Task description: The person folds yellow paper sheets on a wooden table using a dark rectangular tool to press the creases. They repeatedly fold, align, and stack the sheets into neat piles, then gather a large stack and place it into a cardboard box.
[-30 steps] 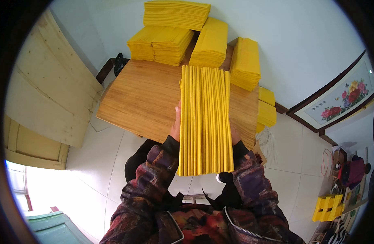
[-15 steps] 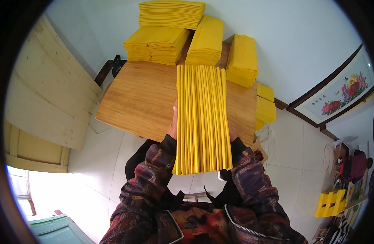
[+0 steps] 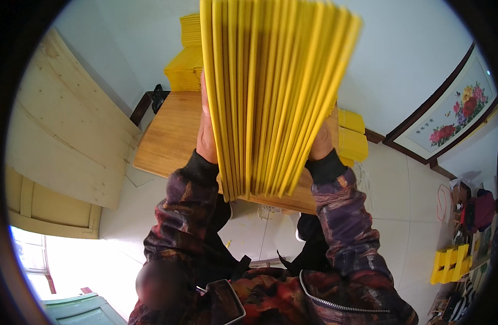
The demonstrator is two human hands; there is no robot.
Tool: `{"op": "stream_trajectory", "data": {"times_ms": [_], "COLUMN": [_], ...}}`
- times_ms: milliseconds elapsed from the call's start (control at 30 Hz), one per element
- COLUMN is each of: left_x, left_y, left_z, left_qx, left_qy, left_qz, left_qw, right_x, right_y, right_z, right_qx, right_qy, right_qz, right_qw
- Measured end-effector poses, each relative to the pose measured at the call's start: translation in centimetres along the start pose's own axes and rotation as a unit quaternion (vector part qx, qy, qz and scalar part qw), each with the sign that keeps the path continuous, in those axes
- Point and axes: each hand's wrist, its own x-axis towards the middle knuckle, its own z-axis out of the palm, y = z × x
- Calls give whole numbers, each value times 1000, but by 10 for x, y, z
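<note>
A thick bundle of folded yellow sheets (image 3: 259, 103) is raised above the wooden table (image 3: 162, 135), its folded edges facing me. The bundle spreads wider toward its upper end, and the top right corner is blurred. My left hand (image 3: 206, 130) presses against its left side, with the thumb along the outer sheet. On the right side my right hand (image 3: 321, 142) grips it too, most of its fingers hidden behind the sheets. Both hands are closed on the bundle from the sides. Whether the sheets are paper or cloth I cannot tell.
Behind the bundle, stacks of yellow sheets (image 3: 184, 69) stand at the table's far left. More yellow stacks (image 3: 352, 142) lie beyond its right edge. Wooden boards (image 3: 64, 119) lean at the left. A framed flower picture (image 3: 449, 114) and piled belongings (image 3: 479, 214) are on the right.
Both hands have lifted the bundle up and away from my body, so it looks larger and hides much of the back stacks. Its upper end has fanned out to the right.
</note>
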Motion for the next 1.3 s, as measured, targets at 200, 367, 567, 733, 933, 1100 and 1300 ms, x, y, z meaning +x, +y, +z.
{"op": "stream_trajectory", "data": {"times_ms": [200,367,567,733,933,1100,1300], "left_x": [-40,-29,-22,-22,-12,6,7], "left_y": [-44,-8,28,28,11,-21,-53], "left_z": [16,25,35,58,56,51,45], "left_qx": [152,-206,-200,-197,-255,-294,-344], "left_qy": [-5,57,58,113,140,162,195], "left_qz": [35,-121,-228,-189,-152,-67,33], "left_qw": [988,969,951,955,945,939,918], "right_x": [-50,-40,-25,-16,0,15,20], "right_y": [56,44,2,0,16,55,95], "right_z": [32,20,13,26,32,45,53], "right_qx": [422,613,684,733,743,746,744], "right_qy": [38,-23,-18,-88,-52,-17,29], "right_qz": [139,126,203,84,62,44,16], "right_qw": [895,780,700,670,665,665,668]}}
